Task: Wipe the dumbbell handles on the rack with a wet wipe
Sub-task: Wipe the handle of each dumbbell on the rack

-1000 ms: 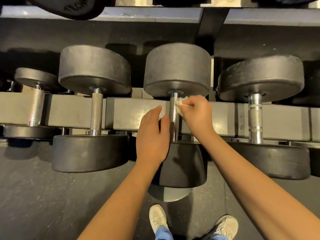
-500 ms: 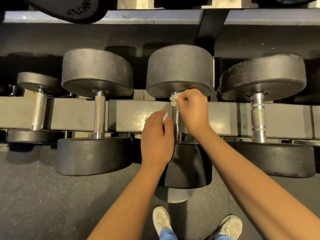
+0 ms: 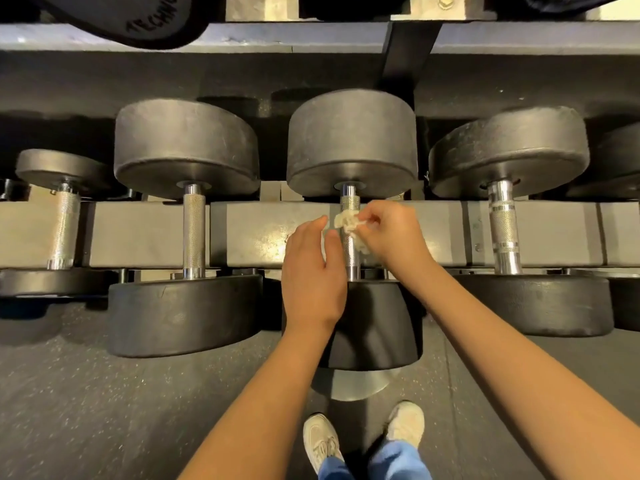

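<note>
- The wet wipe is crumpled into a pale wad and pressed against the knurled steel handle of the middle dumbbell, on the upper half of the bar just below the far head.
- My right hand pinches the wipe between thumb and curled fingers, coming at the handle from its right side.
- My left hand lies just left of the handle with its fingers nearly straight, gripping nothing. The thumb runs alongside the bar and a fingertip reaches up next to the wad; I cannot tell whether it touches.
- The lower stretch of the handle shows bare and shiny between the two hands.
- The middle dumbbell lies across the grey rack rail, one black head beyond the rail and one on my side.
- A same-sized dumbbell sits to its left, and a smaller dumbbell lies further left.
- Another large dumbbell sits to the right; its handle is banded chrome.
- An upper shelf crosses the top edge, with a dark weight head lettered "TECHNO" on it.
- Below is the dark speckled floor, with pale shoes and blue trouser legs at the bottom.
</note>
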The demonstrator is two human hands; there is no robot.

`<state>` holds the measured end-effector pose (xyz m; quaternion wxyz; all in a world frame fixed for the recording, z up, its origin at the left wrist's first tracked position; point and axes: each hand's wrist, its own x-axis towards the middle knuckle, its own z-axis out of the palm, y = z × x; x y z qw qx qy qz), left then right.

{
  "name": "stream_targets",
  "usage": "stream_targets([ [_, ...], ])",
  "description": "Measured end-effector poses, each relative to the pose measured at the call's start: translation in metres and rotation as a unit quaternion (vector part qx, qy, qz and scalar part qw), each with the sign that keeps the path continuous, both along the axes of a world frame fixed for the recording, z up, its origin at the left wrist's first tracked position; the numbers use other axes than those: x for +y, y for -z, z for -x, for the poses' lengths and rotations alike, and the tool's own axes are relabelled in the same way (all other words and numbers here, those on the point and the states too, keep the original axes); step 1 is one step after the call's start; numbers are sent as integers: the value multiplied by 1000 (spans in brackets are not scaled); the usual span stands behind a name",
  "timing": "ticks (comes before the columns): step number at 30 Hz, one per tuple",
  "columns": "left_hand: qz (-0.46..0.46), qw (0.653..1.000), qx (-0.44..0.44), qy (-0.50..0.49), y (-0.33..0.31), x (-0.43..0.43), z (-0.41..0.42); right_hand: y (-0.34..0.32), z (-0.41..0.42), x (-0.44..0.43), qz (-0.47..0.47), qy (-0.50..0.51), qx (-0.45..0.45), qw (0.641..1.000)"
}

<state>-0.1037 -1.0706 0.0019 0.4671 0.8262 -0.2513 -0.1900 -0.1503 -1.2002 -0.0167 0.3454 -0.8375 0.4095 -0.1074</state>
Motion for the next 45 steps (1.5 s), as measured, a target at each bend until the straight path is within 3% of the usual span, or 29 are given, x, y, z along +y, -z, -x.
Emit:
stream_targets([
  [6, -29, 999, -29, -13, -1, -2, 0, -8, 20, 1, -110, -94, 101, 984],
  [11, -64, 995, -72, 24, -3, 7, -7, -20, 26, 6, -132, 31, -24, 990],
  [15, -181, 940, -267, 112, 1, 57, -48, -31, 21, 12, -161, 107, -113, 974],
  [19, -251, 889, -358, 136, -10, 107, -92, -36, 1, 28, -164, 92, -132, 973],
  [21, -276, 886, -352, 119, -13, 122, -109, -38, -13, 39, -164, 72, -132, 975],
  [25, -273, 915, -292, 55, -13, 130, -136, -40, -43, 63, -179, 17, -136, 974],
  [31, -186, 960, -206, -47, -10, 132, -136, -35, -83, 88, -157, -52, -118, 979],
  [37, -144, 971, -169, -92, -10, 133, -135, -17, -129, 99, -178, -75, -92, 977],
  [45, -130, 973, -160, -103, -10, 131, -133, 0, -182, 113, -196, 22, -145, 969],
])
